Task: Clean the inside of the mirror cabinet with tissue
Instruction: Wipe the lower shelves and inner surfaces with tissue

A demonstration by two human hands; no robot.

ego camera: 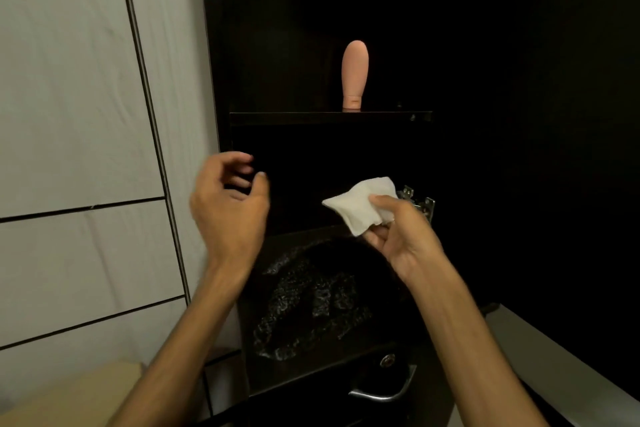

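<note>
The dark mirror cabinet (329, 118) stands open ahead, its black shelf edge running across the middle. My right hand (398, 236) grips a folded white tissue (363, 204) in front of the lower compartment, just left of a metal hinge (419, 203). My left hand (228, 208) hovers at the cabinet's left edge, fingers curled and apart, holding nothing. A pink tube (354, 74) stands upright on its cap on the shelf above.
Pale wall tiles (76, 114) fill the left side. Below the cabinet is a dark speckled surface (311, 298) and a drawer front with a curved metal handle (384, 390) and a lock (387, 360). A light-coloured edge (554, 357) shows at the lower right.
</note>
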